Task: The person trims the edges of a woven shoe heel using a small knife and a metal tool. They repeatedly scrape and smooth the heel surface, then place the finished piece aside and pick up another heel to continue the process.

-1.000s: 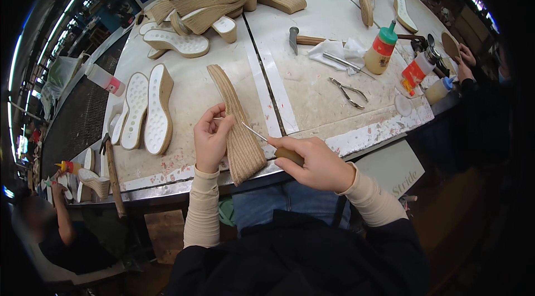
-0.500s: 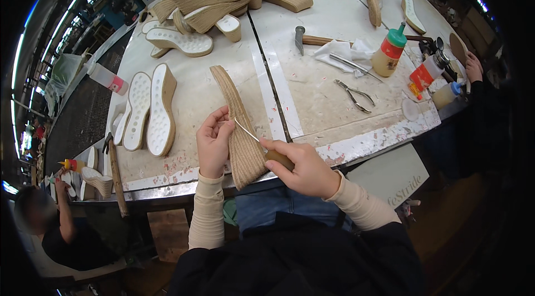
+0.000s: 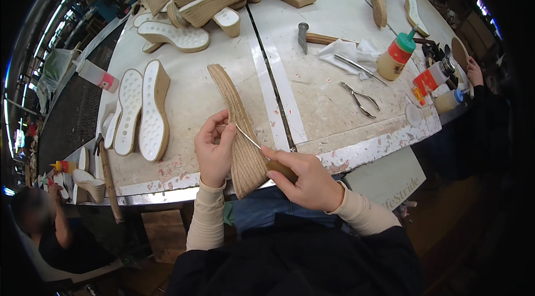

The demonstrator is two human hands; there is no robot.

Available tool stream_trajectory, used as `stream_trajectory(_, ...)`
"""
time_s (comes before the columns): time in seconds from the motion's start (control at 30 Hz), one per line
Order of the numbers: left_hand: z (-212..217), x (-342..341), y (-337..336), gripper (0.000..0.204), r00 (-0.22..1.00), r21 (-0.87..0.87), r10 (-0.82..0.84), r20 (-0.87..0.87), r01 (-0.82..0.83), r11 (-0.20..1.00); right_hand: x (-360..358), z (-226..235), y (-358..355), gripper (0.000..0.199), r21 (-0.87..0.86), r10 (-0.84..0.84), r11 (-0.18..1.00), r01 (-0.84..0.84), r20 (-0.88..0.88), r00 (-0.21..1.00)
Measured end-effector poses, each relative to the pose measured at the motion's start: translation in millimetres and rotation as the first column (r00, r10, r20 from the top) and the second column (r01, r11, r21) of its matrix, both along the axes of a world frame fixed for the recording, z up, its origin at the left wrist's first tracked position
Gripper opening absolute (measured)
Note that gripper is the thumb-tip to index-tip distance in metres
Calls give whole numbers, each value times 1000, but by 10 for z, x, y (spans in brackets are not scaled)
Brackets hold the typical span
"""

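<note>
One wedge [image 3: 249,167] lies at the front of the table [image 3: 312,101], long axis fore-and-aft, far end leaning left. I have my right hand [image 3: 309,183], right of it, closed on the awl [image 3: 280,170], whose shaft slants across the wedge. My left hand [image 3: 214,151] is nearer, touching the wedge's left edge; I cannot tell what its fingers pinch.

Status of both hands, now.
Left hand: closed on the edge of the wedge sole.
Right hand: closed, holding the brown-handled metal tool.
</note>
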State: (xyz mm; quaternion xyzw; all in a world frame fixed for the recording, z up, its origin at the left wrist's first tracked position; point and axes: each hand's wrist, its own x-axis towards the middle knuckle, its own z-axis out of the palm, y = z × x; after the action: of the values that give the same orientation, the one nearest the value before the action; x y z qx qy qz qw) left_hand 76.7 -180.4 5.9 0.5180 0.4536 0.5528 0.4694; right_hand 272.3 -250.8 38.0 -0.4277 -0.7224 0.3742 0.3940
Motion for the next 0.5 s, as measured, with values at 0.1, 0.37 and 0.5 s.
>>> stream_trajectory(0.1,-8,-9,-11,29,999,16,-8,-36,9,1000,-6,12,12,43,23,3,1000,-4,30,1000)
stream_trajectory(0.37,21,-26,-11,26,976,101,29,-217,-7,995,-12,25,28,44,69,3,998,-12,137,991)
stream_trajectory(0.5,50,-6,-24,27,980,83,31,-195,-15,996,44,55,42,41,-26,57,998,-57,4,998)
